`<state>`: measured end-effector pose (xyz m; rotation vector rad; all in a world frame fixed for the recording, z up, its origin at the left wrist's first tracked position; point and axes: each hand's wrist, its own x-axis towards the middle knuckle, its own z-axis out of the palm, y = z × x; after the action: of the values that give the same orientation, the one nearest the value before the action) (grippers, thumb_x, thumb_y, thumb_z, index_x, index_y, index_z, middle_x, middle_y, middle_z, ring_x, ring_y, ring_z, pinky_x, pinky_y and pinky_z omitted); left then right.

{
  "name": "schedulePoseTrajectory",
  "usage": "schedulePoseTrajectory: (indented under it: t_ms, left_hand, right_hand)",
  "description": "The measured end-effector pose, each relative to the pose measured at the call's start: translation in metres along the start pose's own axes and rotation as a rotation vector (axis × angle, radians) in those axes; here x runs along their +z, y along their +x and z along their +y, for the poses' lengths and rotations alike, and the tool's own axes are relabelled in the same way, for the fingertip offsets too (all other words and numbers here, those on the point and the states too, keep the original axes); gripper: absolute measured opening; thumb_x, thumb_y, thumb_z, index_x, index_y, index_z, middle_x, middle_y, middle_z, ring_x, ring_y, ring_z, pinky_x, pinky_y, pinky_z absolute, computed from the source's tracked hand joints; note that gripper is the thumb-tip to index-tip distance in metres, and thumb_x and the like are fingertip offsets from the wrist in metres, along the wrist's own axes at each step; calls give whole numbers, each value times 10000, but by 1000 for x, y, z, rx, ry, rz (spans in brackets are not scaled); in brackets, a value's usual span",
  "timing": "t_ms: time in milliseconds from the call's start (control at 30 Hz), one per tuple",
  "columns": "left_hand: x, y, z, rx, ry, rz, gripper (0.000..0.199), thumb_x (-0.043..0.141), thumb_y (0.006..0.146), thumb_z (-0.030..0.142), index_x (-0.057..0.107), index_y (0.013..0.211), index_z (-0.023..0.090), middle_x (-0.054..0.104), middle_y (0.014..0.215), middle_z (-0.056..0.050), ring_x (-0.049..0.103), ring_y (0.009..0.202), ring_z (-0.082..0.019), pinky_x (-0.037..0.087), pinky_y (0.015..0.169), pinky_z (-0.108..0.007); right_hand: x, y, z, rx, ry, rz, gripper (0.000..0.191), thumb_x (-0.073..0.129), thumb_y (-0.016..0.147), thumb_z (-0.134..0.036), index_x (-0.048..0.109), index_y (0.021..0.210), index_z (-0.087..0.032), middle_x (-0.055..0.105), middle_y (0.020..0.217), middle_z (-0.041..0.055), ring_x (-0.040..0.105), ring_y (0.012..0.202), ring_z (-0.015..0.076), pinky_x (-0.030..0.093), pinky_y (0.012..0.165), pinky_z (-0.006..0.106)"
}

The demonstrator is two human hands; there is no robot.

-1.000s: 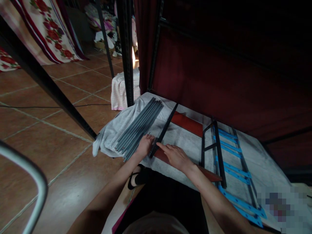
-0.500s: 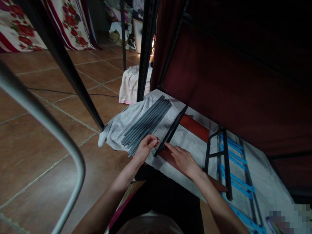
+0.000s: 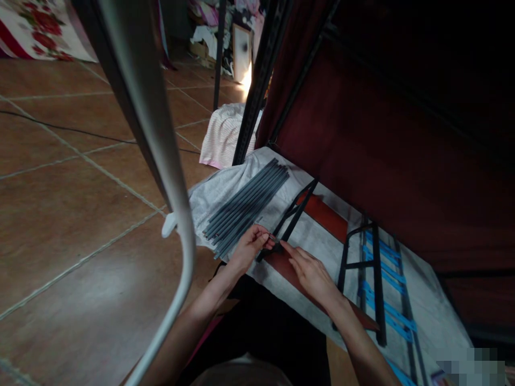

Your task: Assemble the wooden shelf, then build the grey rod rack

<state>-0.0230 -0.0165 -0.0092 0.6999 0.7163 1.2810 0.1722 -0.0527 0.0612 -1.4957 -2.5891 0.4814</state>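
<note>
My left hand (image 3: 251,245) pinches a small thin item, too small to name, above the lower end of a black frame (image 3: 295,217). Close by on the right is my right hand (image 3: 308,268), its index finger reaching toward that item; whether it grips anything is too small to tell. A bundle of grey rods (image 3: 247,206) lies left of the black frame on a grey cloth (image 3: 322,233). Two reddish-brown boards (image 3: 325,215) rest on the cloth, the nearer one partly under my right hand. A second black frame (image 3: 378,284) stands at their right end.
Blue slatted pieces (image 3: 390,268) lie at the right. A curved white tube (image 3: 183,236) crosses the near left, with dark posts (image 3: 257,91) beyond. Dark red fabric (image 3: 382,145) hangs behind the cloth. A striped cloth (image 3: 225,134) covers something on the tiled floor (image 3: 100,241).
The view has shifted, and the white tube appears further right. The black frame by my hands now shows its two bars spread wider apart. My left hand keeps its pinch.
</note>
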Motion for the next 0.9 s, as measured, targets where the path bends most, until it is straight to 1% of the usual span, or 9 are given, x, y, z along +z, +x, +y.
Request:
schedulePoseTrajectory:
  t_ms: [233, 467, 733, 900]
  left_hand:
    - [-2, 2, -5, -52, -141, -21, 262, 742, 770, 336, 571, 868, 162, 698, 849, -45, 665, 733, -125, 536, 714, -262]
    - [2, 2, -6, -73, -215, 17, 262, 762, 751, 311, 576, 855, 158, 706, 814, -47, 670, 708, -125, 547, 721, -268]
    - [3, 2, -6, -63, -249, 23, 302, 795, 717, 321, 600, 860, 140, 712, 820, -53, 677, 706, -135, 559, 706, -265]
    - [3, 3, -13, -66, -246, -25, 304, 788, 733, 337, 605, 877, 142, 707, 810, -50, 667, 695, -131, 555, 714, -270]
  right_hand:
    - [0, 0, 0, 16, 26, -5, 544, 331, 992, -197, 280, 1519, -321, 617, 1209, 57, 608, 1070, 190, 523, 945, 381]
    - [3, 0, 3, 16, 34, -5, 542, 323, 991, -214, 282, 1521, -320, 618, 1226, 65, 620, 1073, 195, 527, 952, 388]
    - [1, 1, 2, 20, 86, -12, 523, 303, 996, -219, 305, 1512, -308, 600, 1256, 66, 606, 1107, 191, 512, 985, 383]
    - [1, 0, 2, 16, 102, -15, 529, 301, 994, -216, 299, 1516, -304, 598, 1253, 71, 610, 1098, 192, 512, 987, 382]
